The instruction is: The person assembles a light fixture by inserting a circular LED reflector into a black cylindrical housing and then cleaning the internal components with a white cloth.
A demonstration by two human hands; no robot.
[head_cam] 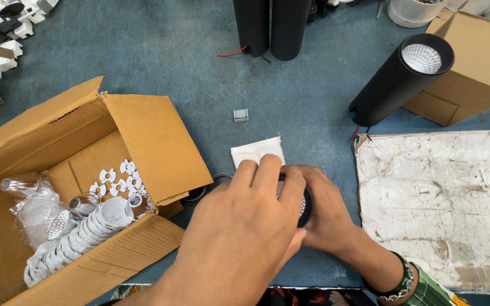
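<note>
Black cylindrical lamp housing (306, 205) at 6 o'clock on blue bench, upright. Left hand (244, 226) cupped over top, fingers pressing reflector lens. Right hand (327, 212) wrapped round side. Looks rigid, light, smooth; lens scratch-prone, so barrel likely safest hold. Cardboard box (143, 136) of white parts at 9 o'clock.

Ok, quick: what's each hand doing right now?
Left hand: closed over the top of the black lamp, fingers pressing on it.
Right hand: closed around the same lamp's side, holding it.
</note>
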